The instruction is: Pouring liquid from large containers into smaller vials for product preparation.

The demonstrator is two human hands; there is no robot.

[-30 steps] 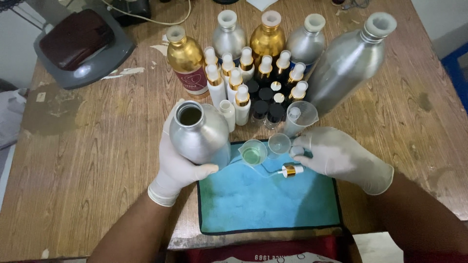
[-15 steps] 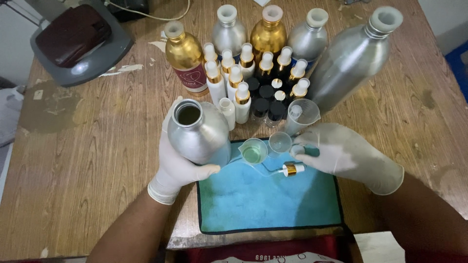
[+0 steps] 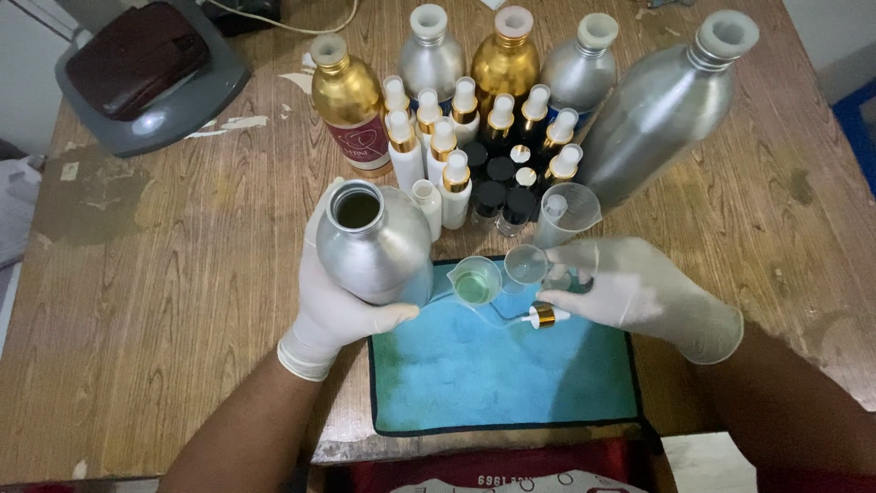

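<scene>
My gloved left hand [image 3: 333, 315] grips an open silver metal bottle [image 3: 374, 242], held upright over the near left corner of a blue cloth mat [image 3: 502, 374]. Just to its right a small clear beaker [image 3: 474, 281] holds green liquid. My gloved right hand [image 3: 639, 292] has its fingers closed around a small clear container [image 3: 566, 277] with a clear funnel-like cup [image 3: 526, 265] at its top. A spray pump with a gold collar [image 3: 543, 316] lies on the mat under that hand.
Behind the mat stand several small white-capped spray bottles [image 3: 438, 146], dark-capped vials [image 3: 497, 183], a clear measuring cup [image 3: 566, 212], gold bottles [image 3: 347, 100] and silver bottles [image 3: 429, 55]. A large silver bottle [image 3: 657, 110] stands at the right. A grey device [image 3: 137, 73] sits far left on the wooden table [image 3: 182, 274].
</scene>
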